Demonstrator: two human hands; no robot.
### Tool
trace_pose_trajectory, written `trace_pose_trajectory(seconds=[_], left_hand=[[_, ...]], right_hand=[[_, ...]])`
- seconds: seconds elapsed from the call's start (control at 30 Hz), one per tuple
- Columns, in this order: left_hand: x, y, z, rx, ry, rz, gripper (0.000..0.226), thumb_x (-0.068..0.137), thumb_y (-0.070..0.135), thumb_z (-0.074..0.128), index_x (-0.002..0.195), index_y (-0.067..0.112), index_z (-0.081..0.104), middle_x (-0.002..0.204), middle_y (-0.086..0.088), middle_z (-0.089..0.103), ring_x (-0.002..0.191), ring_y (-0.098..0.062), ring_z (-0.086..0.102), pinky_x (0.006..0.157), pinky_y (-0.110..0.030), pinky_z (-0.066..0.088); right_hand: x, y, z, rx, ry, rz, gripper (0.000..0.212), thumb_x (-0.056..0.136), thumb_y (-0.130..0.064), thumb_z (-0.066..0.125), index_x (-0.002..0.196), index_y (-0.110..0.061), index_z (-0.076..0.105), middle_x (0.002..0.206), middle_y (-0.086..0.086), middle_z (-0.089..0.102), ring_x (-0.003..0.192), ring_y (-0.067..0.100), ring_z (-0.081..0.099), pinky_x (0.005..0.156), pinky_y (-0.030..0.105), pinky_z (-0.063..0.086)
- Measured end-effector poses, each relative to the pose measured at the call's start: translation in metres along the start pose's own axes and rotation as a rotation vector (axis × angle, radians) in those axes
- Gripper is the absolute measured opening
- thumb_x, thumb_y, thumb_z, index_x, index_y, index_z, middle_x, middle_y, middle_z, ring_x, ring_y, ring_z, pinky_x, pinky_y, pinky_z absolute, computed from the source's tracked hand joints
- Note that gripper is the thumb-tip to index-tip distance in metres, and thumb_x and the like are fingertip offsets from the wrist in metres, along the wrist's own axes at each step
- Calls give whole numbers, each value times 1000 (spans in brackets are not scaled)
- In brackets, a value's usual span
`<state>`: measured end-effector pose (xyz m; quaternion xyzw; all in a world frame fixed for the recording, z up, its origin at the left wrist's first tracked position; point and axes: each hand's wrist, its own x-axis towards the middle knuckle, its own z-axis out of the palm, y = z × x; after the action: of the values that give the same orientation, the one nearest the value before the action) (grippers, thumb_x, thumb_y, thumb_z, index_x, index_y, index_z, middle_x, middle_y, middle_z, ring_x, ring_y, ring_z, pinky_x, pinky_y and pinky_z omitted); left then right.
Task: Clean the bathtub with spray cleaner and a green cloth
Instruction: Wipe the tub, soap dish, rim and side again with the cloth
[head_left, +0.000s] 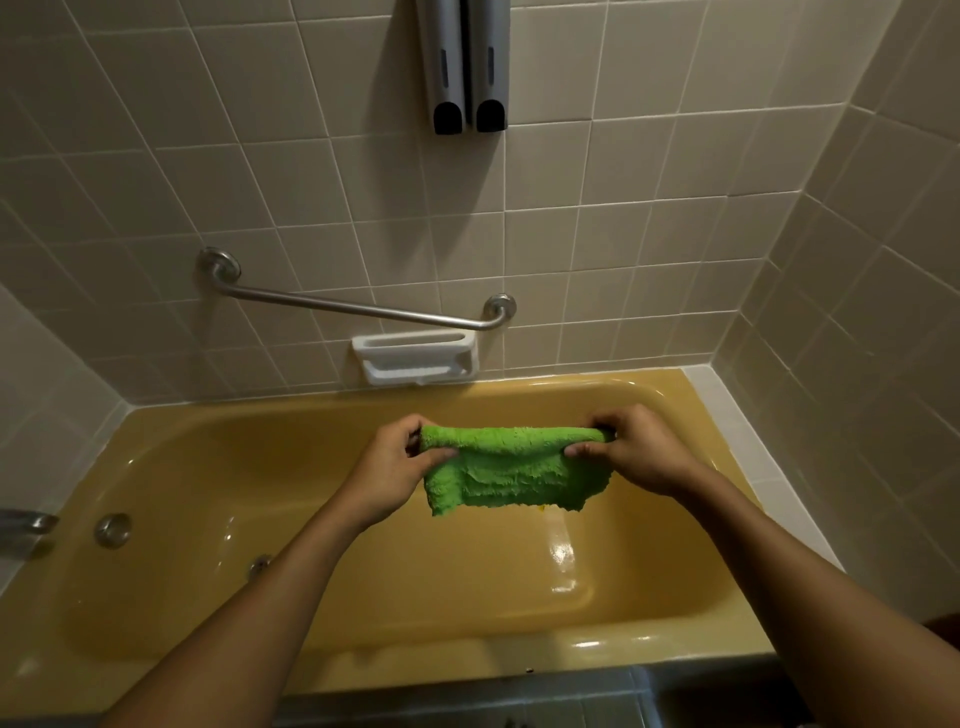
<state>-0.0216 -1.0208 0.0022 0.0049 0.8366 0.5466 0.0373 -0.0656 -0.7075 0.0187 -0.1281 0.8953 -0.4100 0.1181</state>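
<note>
Pinching cloth (511, 470) ends, left hand (397, 465), right hand (639, 452)

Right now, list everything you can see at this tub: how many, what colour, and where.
bathtub: one, mustard yellow, fills the lower view
green cloth: one, bright green, held stretched above the tub's basin
grab bar: one, silver, slanted on the back wall
soap dish: one, white, on the wall under the bar
wall dispensers: two, grey, top centre
wall tiles: many, beige, back and side walls
spout: one, metal, left edge
overflow plate: one, metal, tub's left end wall
left hand: one, grips the cloth's left end
right hand: one, grips the cloth's right end
</note>
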Motion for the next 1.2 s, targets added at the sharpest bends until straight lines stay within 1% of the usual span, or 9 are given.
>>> trace_pose_trajectory(seconds=[0.23,0.4,0.5,0.67,0.77,0.93,1.0,1.1,1.2], left_hand=[[-5,4,25,-334,-18,-132,20,99,14,65,118,8,66,112,-8,76,104,-21,74,82,-33,61],[-2,-5,33,-274,-110,-190,22,96,2,68,116,9,66,113,-11,75,101,-24,74,79,-38,62],[-1,-15,42,-155,-154,-179,28,91,-6,71,112,11,65,108,-8,72,93,-19,72,72,-30,59],[3,-33,65,86,-170,-111,37,84,0,80,102,30,70,101,1,74,91,-12,73,84,-31,59],[6,-39,88,217,-140,-82,31,82,3,82,87,30,69,88,6,72,77,-3,66,74,-26,54],[24,-53,146,381,-184,-14,20,85,12,80,90,28,70,96,15,70,93,-5,63,81,-30,51],[33,-60,179,423,-186,-22,18,85,15,81,95,28,72,101,13,72,98,-9,64,84,-33,52],[49,-77,233,503,-175,-41,21,86,14,79,104,24,74,109,2,74,102,-20,65,84,-36,51],[65,-107,286,542,-154,-50,26,81,5,79,102,21,74,105,0,74,101,-24,64,83,-37,49]], right_hand=[[-16,15,-6,275,-79,116,16,93,-24,72,99,-9,68,97,11,73,92,24,70,77,36,59],[-34,23,-9,444,-96,194,13,88,-11,76,95,-6,66,90,9,71,82,19,68,64,27,54],[-42,39,-7,368,-159,223,13,91,-17,74,98,-10,65,97,9,69,89,21,65,69,30,53],[-47,62,-4,270,-167,223,14,96,-22,69,105,-13,64,101,7,70,88,19,69,67,25,55],[-46,87,-8,226,-140,205,9,95,-20,70,102,-18,64,98,4,71,83,16,70,64,25,56],[-38,147,-25,63,-122,99,14,95,-18,70,100,-30,64,101,-7,67,91,9,65,67,20,54],[-35,180,-33,24,-153,71,23,96,-13,68,111,-30,67,109,-10,69,92,0,66,73,14,53],[-28,241,-43,-167,-215,1,35,96,-10,67,128,-26,70,118,-9,73,99,5,68,87,27,55],[-18,303,-41,-280,-302,-70,37,93,-9,68,126,-26,71,115,-8,75,98,14,70,82,35,57]])
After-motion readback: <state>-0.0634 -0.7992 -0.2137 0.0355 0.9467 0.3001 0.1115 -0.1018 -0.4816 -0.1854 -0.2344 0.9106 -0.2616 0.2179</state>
